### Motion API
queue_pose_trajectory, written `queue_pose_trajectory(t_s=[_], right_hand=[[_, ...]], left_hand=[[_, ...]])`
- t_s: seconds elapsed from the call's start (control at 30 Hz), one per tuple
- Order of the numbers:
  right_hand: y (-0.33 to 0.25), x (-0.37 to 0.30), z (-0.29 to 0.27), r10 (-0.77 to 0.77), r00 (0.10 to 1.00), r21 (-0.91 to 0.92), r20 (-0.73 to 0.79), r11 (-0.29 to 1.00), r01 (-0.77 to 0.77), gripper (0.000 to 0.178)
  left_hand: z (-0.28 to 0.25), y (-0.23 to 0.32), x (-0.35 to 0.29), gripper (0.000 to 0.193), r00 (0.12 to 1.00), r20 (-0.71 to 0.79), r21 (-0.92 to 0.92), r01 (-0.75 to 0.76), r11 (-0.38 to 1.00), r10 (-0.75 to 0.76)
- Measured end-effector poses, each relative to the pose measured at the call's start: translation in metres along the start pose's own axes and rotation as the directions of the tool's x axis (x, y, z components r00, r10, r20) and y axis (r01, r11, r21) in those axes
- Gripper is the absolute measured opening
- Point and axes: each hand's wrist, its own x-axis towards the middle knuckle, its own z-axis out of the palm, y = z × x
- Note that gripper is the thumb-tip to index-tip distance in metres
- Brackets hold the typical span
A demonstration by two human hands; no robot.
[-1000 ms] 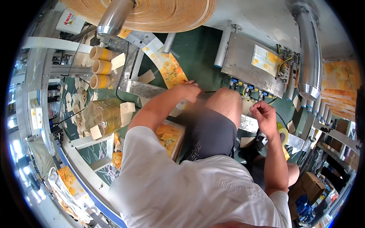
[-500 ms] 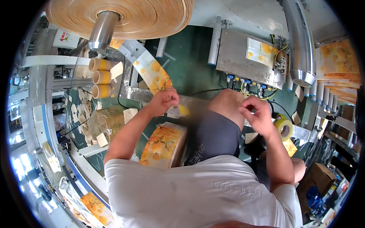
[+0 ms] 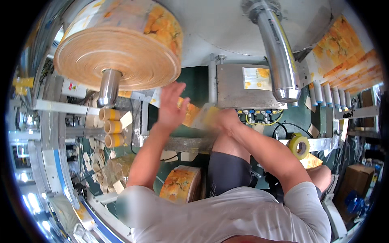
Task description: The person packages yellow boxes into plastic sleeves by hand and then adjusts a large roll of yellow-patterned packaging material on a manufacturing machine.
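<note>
A large roll of orange-flowered printed film [image 3: 164, 28] hangs on a metal spindle at the upper left. From beneath it a loose strip of the printed film [image 3: 189, 116] runs to the right, in front of me. My left hand [image 3: 171, 107] is raised over the strip below the roll, its fingers spread and holding nothing. My right hand [image 3: 227, 120], smeared by motion, closes at the strip's free end, where a pale and yellow patch shows blurred. A smaller roll of the same print [image 3: 178, 184] stands low, beside my left leg.
At the upper right a bare metal shaft [image 3: 279, 56] juts out. Behind my hands sits a steel box [image 3: 231, 91] with cables. Cardboard cores [image 3: 112, 126] are stacked at left; a yellow tape roll [image 3: 300, 146] rests on the rail at right. A cardboard box [image 3: 354, 182] stands far right.
My right hand has swung left from beside my knee to the strip's end. My left hand has risen off the strip and opened. The view has shifted, showing more of the large roll.
</note>
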Motion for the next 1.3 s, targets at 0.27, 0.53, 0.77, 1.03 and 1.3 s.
queue_pose_trajectory(t_s=[0.27, 0.53, 0.77, 1.03, 1.3], right_hand=[[0.05, 0.077, -0.069, 0.073, 0.997, 0.076, -0.031, 0.995, -0.071, 0.012], [0.04, 0.108, -0.131, -0.415, 0.877, -0.504, -0.244, 0.826, 0.251, 0.015], [-0.031, 0.19, -0.207, -0.524, 0.813, -0.598, -0.253, 0.746, 0.295, 0.019], [-0.067, 0.219, -0.198, -0.48, 0.86, -0.621, -0.174, 0.731, 0.283, 0.02], [-0.076, 0.224, -0.188, -0.548, 0.826, -0.867, -0.13, 0.467, 0.173, 0.035]], left_hand=[[-0.081, -0.004, 0.209, 0.017, 0.84, 0.093, 0.846, -0.35, 0.402, 0.535], [-0.101, -0.013, 0.231, 0.012, 0.791, 0.018, 0.839, -0.345, 0.421, 0.612], [-0.129, -0.015, 0.226, 0.02, 0.705, -0.225, 0.768, -0.296, 0.568, 0.672], [0.244, 0.011, 0.081, 0.04, 0.924, 0.382, -0.234, 0.077, 0.969, 0.019], [0.332, -0.021, 0.065, 0.072, 0.713, 0.635, 0.083, 0.319, 0.944, -0.297]])
